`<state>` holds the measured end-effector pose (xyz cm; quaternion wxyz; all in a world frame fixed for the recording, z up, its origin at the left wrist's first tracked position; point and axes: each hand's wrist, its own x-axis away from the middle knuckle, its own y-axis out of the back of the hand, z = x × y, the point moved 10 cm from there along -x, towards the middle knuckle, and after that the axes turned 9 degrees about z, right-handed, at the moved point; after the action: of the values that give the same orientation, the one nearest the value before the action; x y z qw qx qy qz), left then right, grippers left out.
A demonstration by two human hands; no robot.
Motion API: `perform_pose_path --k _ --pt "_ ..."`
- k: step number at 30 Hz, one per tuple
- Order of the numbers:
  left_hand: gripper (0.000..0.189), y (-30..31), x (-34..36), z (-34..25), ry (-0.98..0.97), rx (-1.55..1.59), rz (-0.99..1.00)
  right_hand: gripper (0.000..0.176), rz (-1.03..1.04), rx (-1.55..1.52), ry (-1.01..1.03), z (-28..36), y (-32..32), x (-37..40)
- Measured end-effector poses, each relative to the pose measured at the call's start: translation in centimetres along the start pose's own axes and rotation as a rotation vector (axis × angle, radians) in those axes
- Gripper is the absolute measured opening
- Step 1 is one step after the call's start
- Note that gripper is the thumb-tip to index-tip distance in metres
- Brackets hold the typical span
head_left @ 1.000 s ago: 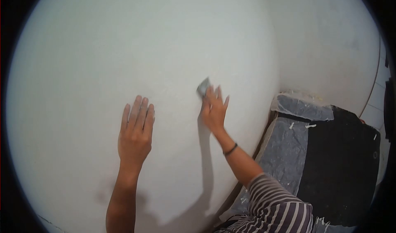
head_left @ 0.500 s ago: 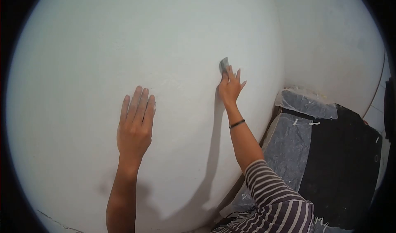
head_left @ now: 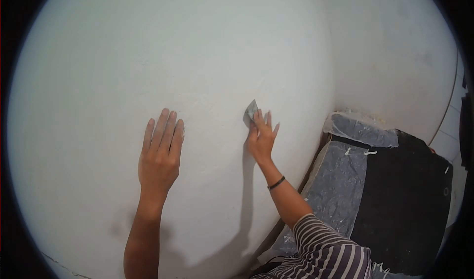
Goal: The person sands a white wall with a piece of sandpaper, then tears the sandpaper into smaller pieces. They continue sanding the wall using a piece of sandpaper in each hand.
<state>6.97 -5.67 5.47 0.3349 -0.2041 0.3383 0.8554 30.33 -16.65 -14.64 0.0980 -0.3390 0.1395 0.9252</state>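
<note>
head view: i look down and forward along a white wall (head_left: 148, 57) that fills the left and middle of the scene.
left hand (head_left: 159, 155): laid flat on the wall, palm down, fingers straight and close together, pointing up; fully open and holding nothing.
right hand (head_left: 260, 138): to the right of the left hand and a little higher, also against the wall; fingers (head_left: 257, 123) stretched out and slightly spread, pressing down rather than curled.
grey sandpaper piece (head_left: 251, 110): pinned to the wall under the right fingertips; its upper corner sticks out above them. i cannot see whether the thumb is also hooked on it.
wristband (head_left: 276, 182): thin and dark, around the right wrist.
striped sleeve (head_left: 326, 249): dark and pale stripes on the right upper arm, at the near bottom edge.
corner: the white wall meets a second white wall (head_left: 395, 57) on the far right.
plastic sheet (head_left: 340, 180): crinkled, clear over something grey, spread low on the right at the foot of the wall, flecked with white bits.
black cover (head_left: 410, 195): just right of the plastic sheet, touching it.
crack (head_left: 59, 264): a thin dark line low on the wall, near left.
</note>
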Motion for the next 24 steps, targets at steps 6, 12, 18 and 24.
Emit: perform_pose_path --k 6,12,18,24 --pt "0.027 0.4 0.0 -0.3 -0.007 0.031 0.011 0.043 -0.103 -0.017 -0.146 -2.9 1.2 -3.2" --pt "0.027 0.2 0.2 -0.1 0.001 0.029 0.020 0.039 -0.100 0.024 -0.100 -0.1 2.5 -5.6" --pt "0.026 0.1 0.0 0.0 -0.011 -0.004 0.003 0.040 -0.042 0.072 0.037 3.7 0.4 1.0" --pt "0.026 0.1 0.1 -0.3 -0.014 -0.001 0.022 0.041 -0.114 0.029 -0.083 0.8 1.8 -4.7"
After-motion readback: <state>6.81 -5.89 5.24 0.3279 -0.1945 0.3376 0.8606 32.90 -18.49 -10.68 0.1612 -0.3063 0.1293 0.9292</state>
